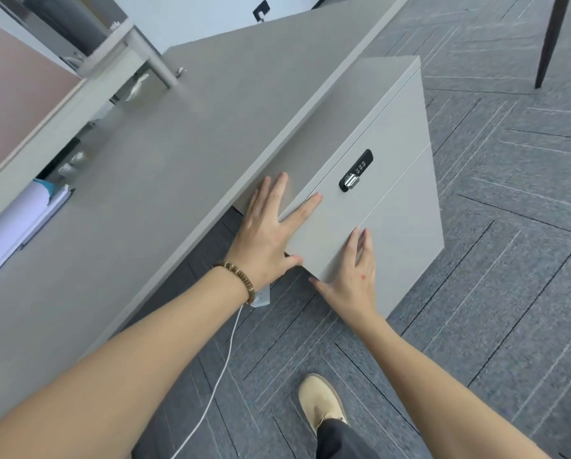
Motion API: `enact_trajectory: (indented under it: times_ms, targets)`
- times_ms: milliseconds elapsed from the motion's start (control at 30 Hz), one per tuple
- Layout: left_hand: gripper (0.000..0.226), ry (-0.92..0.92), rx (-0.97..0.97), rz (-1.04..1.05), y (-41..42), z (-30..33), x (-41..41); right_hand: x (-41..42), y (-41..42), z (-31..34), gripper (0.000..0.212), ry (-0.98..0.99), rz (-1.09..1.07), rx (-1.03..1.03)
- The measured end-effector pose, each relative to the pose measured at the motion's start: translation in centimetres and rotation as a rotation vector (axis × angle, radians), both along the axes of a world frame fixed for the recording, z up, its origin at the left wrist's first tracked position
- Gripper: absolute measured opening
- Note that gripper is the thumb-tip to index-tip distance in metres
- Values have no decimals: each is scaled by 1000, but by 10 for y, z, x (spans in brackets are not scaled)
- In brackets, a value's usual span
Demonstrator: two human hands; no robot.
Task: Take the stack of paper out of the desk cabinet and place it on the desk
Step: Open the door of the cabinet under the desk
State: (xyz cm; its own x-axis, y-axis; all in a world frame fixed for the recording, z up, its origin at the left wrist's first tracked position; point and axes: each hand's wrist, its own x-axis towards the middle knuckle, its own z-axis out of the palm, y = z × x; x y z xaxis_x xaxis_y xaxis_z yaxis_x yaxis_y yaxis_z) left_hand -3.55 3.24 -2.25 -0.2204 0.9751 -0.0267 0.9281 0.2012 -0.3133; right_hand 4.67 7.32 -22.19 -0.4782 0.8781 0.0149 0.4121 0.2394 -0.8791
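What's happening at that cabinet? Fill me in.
A person has both hands flat on the front of the grey desk cabinet. The left hand is at the door's near edge, thumb hooked around it; the right hand presses flat beside it. The door looks barely open, if at all. No paper from inside shows yet. The combination lock sits above the hands, and the desk is mostly bare.

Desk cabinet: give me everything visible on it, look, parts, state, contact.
The desk cabinet is a light grey box, apparently painted metal or laminate, standing on the carpet and tucked partly under the desk edge. Thin seams split its front into drawer panels, all closed. A black combination lock with a chrome knob sits on the upper panel. The left hand is spread flat across its near front corner; the right hand rests open on the front lower down. No paper shows inside.
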Motion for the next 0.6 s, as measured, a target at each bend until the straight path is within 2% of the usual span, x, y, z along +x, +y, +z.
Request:
enact_trajectory:
  times_ms: [267, 467, 600]
  targets:
    - [108, 10, 11, -6, -1, -3, -2, 13, 0, 6, 132, 14, 23, -34]
    - [123, 90, -100, 30, -4, 6, 14, 65, 4, 9, 130, -123, 136, 43]
    - [127, 54, -112, 114, -2, 7, 22, 113, 16, 12, 122, -178, 212, 71]
